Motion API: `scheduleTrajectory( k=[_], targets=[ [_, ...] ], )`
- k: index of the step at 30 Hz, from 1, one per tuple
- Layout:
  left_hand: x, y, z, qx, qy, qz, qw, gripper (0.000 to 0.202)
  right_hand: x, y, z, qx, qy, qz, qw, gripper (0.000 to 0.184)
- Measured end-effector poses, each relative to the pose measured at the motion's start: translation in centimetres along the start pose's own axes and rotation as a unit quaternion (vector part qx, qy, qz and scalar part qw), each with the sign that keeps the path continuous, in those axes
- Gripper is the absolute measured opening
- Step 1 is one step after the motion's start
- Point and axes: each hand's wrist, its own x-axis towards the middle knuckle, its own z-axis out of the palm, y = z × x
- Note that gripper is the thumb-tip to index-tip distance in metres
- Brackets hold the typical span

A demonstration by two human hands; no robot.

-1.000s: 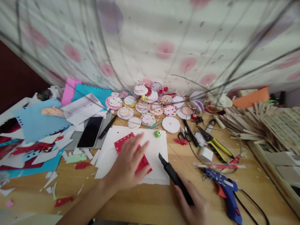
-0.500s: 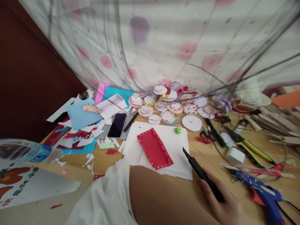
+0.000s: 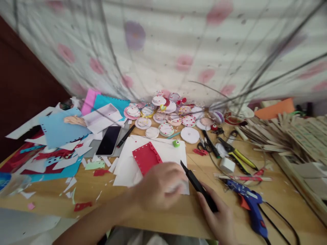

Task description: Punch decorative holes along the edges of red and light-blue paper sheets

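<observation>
My right hand (image 3: 217, 214) is closed around the black handle of a utility knife (image 3: 198, 185), whose dark blade points up and to the left. Over the lower part of the white paper (image 3: 173, 149) hovers my left hand (image 3: 163, 183). Its fingers look curled but are smeared by motion, so I cannot make out whether anything is in them. A red felt piece (image 3: 145, 158) with a row of small holes along its edge lies on the paper, its lower end hidden behind my left hand. A small green figure with an eye (image 3: 176, 143) sits at the paper's upper right.
A blue glue gun (image 3: 249, 200) with its cable lies at the right, below yellow-black pliers (image 3: 237, 156). Layered paper discs (image 3: 173, 119) crowd the back. A phone (image 3: 109, 140), a black pen (image 3: 125, 136) and felt scraps (image 3: 60, 129) lie left. Wooden sticks (image 3: 270, 132) are stacked far right.
My left arm has swung back from across the foreground, and its hand now shows above the paper. The view has turned to the right. My right hand keeps its hold on the knife.
</observation>
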Motion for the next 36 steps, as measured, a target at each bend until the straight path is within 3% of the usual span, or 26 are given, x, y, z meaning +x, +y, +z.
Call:
scheduleTrajectory(
  k=[4, 7, 12, 17, 24, 29, 36],
  targets=[
    [0.0, -4.1, 1.4, -0.02, -0.053, -0.021, 0.998, 0.02, 0.1, 0.2, 0.1, 0.008, -0.005, 0.008, 1.0, 0.032],
    [-0.9, -5.4, 2.6, 0.018, -0.068, -0.035, 0.997, 0.03, 0.2, 0.1, -0.1, 0.02, 0.0, 0.008, 1.0, 0.03],
    [-0.8, -5.1, 3.5, 0.105, -0.037, 0.024, 0.993, 0.017, 0.4, -0.2, -0.3, 0.035, 0.002, 0.01, 0.999, 0.028],
    [-1.1, -4.6, 4.0, 0.178, -0.011, 0.067, 0.982, 0.026, 0.4, -0.3, -0.3, 0.039, 0.003, 0.0, 0.999, 0.027],
    [-1.5, -4.4, 4.9, 0.145, 0.036, -0.03, 0.988, 0.022, -0.4, -0.1, -1.2, 0.047, -0.055, -0.054, 0.996, 0.026],
    [-1.3, -4.2, 4.6, 0.13, 0.032, -0.033, 0.99, 0.02, -0.2, -0.3, -2.4, 0.012, -0.117, -0.156, 0.981, 0.034],
    [-1.8, -4.1, 4.5, 0.098, 0.013, -0.035, 0.994, 0.02, 0.3, -0.6, -2.3, -0.049, -0.13, -0.176, 0.974, 0.034]
  ],
)
